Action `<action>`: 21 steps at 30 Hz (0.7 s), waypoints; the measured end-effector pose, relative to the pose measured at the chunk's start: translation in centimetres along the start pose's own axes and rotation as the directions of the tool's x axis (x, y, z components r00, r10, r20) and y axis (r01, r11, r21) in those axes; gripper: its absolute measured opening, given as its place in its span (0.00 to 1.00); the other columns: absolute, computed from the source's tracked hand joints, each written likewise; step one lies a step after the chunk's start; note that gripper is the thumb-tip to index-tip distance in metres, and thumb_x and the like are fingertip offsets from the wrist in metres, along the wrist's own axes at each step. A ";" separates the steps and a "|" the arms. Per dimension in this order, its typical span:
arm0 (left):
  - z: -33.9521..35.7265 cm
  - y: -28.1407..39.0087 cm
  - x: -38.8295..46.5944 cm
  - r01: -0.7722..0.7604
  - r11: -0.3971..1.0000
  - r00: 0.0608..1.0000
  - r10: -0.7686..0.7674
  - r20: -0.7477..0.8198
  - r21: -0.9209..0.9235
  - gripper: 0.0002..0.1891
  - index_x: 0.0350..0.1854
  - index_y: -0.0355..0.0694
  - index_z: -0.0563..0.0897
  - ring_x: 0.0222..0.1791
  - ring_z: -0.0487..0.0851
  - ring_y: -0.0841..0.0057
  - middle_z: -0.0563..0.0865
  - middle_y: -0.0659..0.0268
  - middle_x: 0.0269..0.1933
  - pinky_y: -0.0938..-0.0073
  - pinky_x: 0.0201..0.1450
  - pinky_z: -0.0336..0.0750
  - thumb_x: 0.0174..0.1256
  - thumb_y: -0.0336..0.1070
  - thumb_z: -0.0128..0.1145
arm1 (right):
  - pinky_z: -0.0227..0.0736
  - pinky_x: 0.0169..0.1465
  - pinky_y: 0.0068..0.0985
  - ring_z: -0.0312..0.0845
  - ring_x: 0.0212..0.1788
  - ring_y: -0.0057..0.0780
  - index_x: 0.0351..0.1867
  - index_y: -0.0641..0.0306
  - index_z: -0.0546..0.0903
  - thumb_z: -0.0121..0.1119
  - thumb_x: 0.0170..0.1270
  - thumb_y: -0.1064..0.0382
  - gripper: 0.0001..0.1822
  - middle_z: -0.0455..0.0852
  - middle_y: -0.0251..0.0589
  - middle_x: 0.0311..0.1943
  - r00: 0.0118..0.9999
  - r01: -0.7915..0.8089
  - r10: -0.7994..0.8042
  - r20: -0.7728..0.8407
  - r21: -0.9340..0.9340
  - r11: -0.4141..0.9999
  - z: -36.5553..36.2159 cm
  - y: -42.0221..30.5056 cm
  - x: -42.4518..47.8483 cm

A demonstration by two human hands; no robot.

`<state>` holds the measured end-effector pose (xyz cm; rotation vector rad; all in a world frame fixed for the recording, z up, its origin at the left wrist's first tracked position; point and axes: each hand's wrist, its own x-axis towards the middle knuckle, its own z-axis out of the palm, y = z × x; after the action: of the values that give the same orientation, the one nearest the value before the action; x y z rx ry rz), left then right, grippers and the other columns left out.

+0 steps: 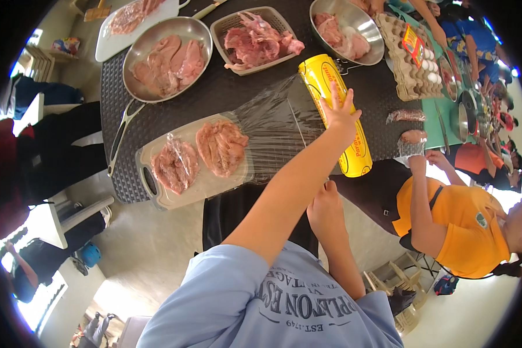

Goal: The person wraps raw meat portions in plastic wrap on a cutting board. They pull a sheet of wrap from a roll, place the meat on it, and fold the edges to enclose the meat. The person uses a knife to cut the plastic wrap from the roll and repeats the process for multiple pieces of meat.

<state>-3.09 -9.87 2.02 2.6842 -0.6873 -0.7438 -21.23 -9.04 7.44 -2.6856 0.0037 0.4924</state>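
My left hand (340, 114) lies across a yellow cling-wrap box (360, 153), fingers spread on its top. Clear plastic film (269, 130) stretches from beside the box to a pale cutting board (209, 191). Two flattened pieces of raw meat rest on the board: the left piece (175, 167) looks covered by film, the right piece (222, 148) sits near the film's edge. My right hand (327, 209) is curled at the table edge, below the box and partly behind my left forearm. What its fingers hold is hidden.
Along the far side stand a steel frying pan (130, 85) of raw meat, a basket (261, 69) of meat and bones, and a metal bowl (372, 41). Egg trays (400, 74) and wrapped meat rolls (406, 115) are at right. A person in orange (456, 222) works close by.
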 end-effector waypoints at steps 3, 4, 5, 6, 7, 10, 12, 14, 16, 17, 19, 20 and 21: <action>-0.6 0.4 0.4 0.046 0.999 0.995 -0.047 0.083 0.015 0.35 0.69 0.72 0.59 0.70 0.25 0.37 0.36 0.66 0.76 0.30 0.65 0.41 0.58 0.45 0.57 | 0.73 0.39 0.42 0.76 0.39 0.56 0.56 0.63 0.68 0.53 0.59 0.68 0.21 0.75 0.57 0.45 0.996 0.059 -0.048 -0.074 0.144 0.988 0.3 -0.8 1.1; -0.9 0.5 0.5 0.048 0.999 0.993 -0.049 0.111 0.013 0.35 0.69 0.72 0.59 0.70 0.24 0.37 0.36 0.66 0.76 0.30 0.65 0.42 0.57 0.45 0.57 | 0.73 0.40 0.42 0.76 0.40 0.56 0.54 0.64 0.69 0.54 0.59 0.67 0.21 0.75 0.57 0.47 0.992 0.071 -0.044 -0.122 0.226 0.971 0.3 -1.1 1.3; -1.2 0.6 0.7 0.049 0.999 0.989 -0.051 0.140 0.011 0.36 0.69 0.73 0.59 0.70 0.24 0.36 0.36 0.66 0.76 0.30 0.65 0.42 0.57 0.46 0.58 | 0.73 0.41 0.42 0.77 0.41 0.56 0.54 0.65 0.69 0.55 0.58 0.66 0.21 0.74 0.56 0.50 0.995 0.067 -0.047 -0.083 0.254 0.965 0.1 -1.0 1.4; -1.5 0.7 0.8 0.045 0.999 0.987 -0.046 0.152 0.015 0.37 0.69 0.72 0.59 0.69 0.24 0.36 0.35 0.66 0.75 0.29 0.65 0.42 0.56 0.47 0.59 | 0.73 0.42 0.42 0.77 0.43 0.56 0.53 0.65 0.70 0.56 0.58 0.65 0.21 0.73 0.56 0.53 0.998 0.061 -0.050 -0.044 0.282 0.958 -0.1 -0.8 1.6; -1.6 0.7 1.0 0.046 0.999 0.985 -0.049 0.167 0.023 0.38 0.69 0.71 0.59 0.69 0.23 0.35 0.34 0.67 0.75 0.28 0.64 0.42 0.55 0.49 0.61 | 0.73 0.43 0.42 0.77 0.44 0.55 0.53 0.66 0.71 0.57 0.57 0.64 0.21 0.72 0.56 0.55 0.998 0.055 -0.058 -0.003 0.315 0.947 -0.1 -0.7 1.7; -2.0 0.8 0.9 0.045 0.998 0.980 -0.053 0.194 0.046 0.39 0.69 0.72 0.58 0.69 0.23 0.35 0.34 0.67 0.75 0.28 0.64 0.43 0.54 0.48 0.62 | 0.72 0.43 0.41 0.76 0.45 0.55 0.52 0.67 0.72 0.58 0.57 0.63 0.21 0.73 0.57 0.53 0.990 0.139 -0.129 -0.052 0.303 0.943 -0.1 -0.7 1.8; -2.3 0.8 0.8 0.045 0.998 0.976 -0.056 0.212 0.054 0.39 0.69 0.73 0.58 0.69 0.24 0.35 0.35 0.68 0.75 0.28 0.64 0.44 0.54 0.48 0.62 | 0.72 0.44 0.41 0.75 0.47 0.55 0.52 0.67 0.72 0.58 0.57 0.63 0.21 0.75 0.57 0.51 0.991 0.086 -0.057 -0.118 0.256 0.963 -0.4 -1.4 1.6; -2.5 0.5 0.9 0.046 0.997 0.970 -0.059 0.236 0.058 0.39 0.69 0.74 0.58 0.69 0.23 0.35 0.35 0.69 0.75 0.28 0.64 0.44 0.54 0.47 0.62 | 0.72 0.44 0.41 0.74 0.48 0.55 0.52 0.67 0.72 0.58 0.57 0.62 0.21 0.76 0.57 0.49 0.993 0.033 -0.003 -0.118 0.251 0.967 -0.5 -1.4 1.6; -2.7 0.7 1.2 0.047 0.997 0.967 -0.059 0.247 0.056 0.38 0.69 0.73 0.59 0.68 0.22 0.35 0.34 0.69 0.75 0.25 0.62 0.42 0.54 0.50 0.62 | 0.72 0.45 0.41 0.73 0.49 0.56 0.52 0.67 0.73 0.58 0.57 0.62 0.21 0.77 0.57 0.48 0.997 -0.028 0.045 -0.056 0.279 0.960 -0.9 -1.2 1.8; -2.7 0.8 1.3 0.047 0.997 0.966 -0.060 0.253 0.055 0.37 0.68 0.72 0.60 0.68 0.22 0.34 0.34 0.69 0.75 0.24 0.62 0.41 0.54 0.51 0.62 | 0.72 0.45 0.41 0.73 0.49 0.56 0.52 0.67 0.73 0.58 0.57 0.62 0.21 0.77 0.57 0.47 0.997 -0.017 0.040 -0.068 0.307 0.951 -0.9 -1.2 1.9; -2.5 0.8 1.4 0.046 0.997 0.967 -0.061 0.246 0.067 0.37 0.68 0.72 0.60 0.68 0.22 0.34 0.34 0.69 0.75 0.23 0.61 0.40 0.55 0.52 0.61 | 0.72 0.45 0.41 0.74 0.48 0.55 0.52 0.67 0.73 0.58 0.57 0.62 0.21 0.78 0.56 0.47 0.995 0.010 0.025 -0.092 0.367 0.930 -0.8 -1.1 2.3; -2.4 0.8 1.5 0.046 0.996 0.968 -0.062 0.243 0.072 0.36 0.68 0.72 0.60 0.68 0.22 0.34 0.35 0.69 0.75 0.23 0.61 0.40 0.55 0.52 0.61 | 0.72 0.45 0.40 0.74 0.48 0.55 0.51 0.67 0.73 0.58 0.58 0.62 0.20 0.78 0.56 0.46 0.995 0.016 0.020 -0.096 0.368 0.930 -0.8 -1.1 2.5; -2.4 0.8 1.5 0.041 0.997 0.969 -0.057 0.240 0.070 0.36 0.68 0.72 0.60 0.68 0.21 0.34 0.35 0.69 0.75 0.23 0.61 0.40 0.55 0.52 0.60 | 0.72 0.44 0.40 0.75 0.48 0.54 0.51 0.67 0.73 0.58 0.58 0.62 0.20 0.79 0.55 0.45 0.995 0.021 0.017 -0.100 0.369 0.929 -0.8 -1.1 2.7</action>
<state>-0.96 -10.95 3.70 2.7032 -0.7148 -1.0931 -18.33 -8.16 7.57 -2.3352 0.1120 0.3160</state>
